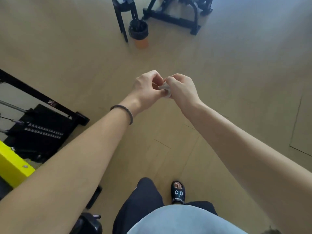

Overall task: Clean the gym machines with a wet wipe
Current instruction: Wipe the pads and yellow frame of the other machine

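Both arms reach out over the tan floor. A small crumpled whitish wet wipe is bunched between the two hands at the middle of the view. My left hand, a dark band on its wrist, pinches the wipe with curled fingers and thumb. My right hand grips it from the other side, fingers curled round it. Most of the wipe is hidden by the fingers. A gym machine with a black frame, a black weight stack and a yellow part stands at the left.
Far ahead stand a black stool, a small orange bin lined with a black bag and a black machine base. My foot in a black slide sandal is on the floor below. Open floor lies between me and the bin.
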`<control>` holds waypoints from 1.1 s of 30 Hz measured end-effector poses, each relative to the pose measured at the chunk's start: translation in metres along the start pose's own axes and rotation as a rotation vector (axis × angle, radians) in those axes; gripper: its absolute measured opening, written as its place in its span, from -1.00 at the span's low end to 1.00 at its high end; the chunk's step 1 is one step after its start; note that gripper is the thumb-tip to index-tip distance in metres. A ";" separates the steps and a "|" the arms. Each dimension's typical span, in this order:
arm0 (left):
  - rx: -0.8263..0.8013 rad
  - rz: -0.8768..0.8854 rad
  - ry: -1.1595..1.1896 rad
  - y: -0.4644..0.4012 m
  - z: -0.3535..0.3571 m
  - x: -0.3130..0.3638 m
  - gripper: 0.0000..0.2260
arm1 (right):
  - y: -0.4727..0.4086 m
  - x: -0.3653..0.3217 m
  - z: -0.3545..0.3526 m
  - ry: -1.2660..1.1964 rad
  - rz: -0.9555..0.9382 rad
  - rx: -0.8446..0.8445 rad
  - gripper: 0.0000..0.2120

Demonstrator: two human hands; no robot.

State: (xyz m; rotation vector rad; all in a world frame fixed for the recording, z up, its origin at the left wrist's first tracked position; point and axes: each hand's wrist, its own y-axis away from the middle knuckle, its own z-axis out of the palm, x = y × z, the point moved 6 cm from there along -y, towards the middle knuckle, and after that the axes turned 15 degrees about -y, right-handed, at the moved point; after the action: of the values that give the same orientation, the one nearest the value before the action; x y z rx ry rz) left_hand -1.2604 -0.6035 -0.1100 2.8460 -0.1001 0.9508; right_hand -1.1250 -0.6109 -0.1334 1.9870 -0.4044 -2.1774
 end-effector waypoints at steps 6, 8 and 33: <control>0.005 -0.009 0.094 -0.123 -0.022 -0.022 -0.72 | -0.125 -0.032 0.027 0.026 -0.009 -0.049 -0.78; -0.010 0.003 0.124 -0.172 -0.030 -0.035 -0.75 | -0.174 -0.042 0.041 0.022 -0.020 -0.042 -0.81; -0.055 -0.092 0.155 -0.851 -0.142 -0.124 -0.77 | -0.844 -0.213 0.157 0.059 0.026 -0.056 -0.85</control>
State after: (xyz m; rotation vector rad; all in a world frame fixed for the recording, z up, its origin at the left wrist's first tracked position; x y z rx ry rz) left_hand -1.3522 0.2614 -0.1663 2.6909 0.0210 1.1254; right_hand -1.2098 0.2688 -0.1792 1.9994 -0.3549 -2.0851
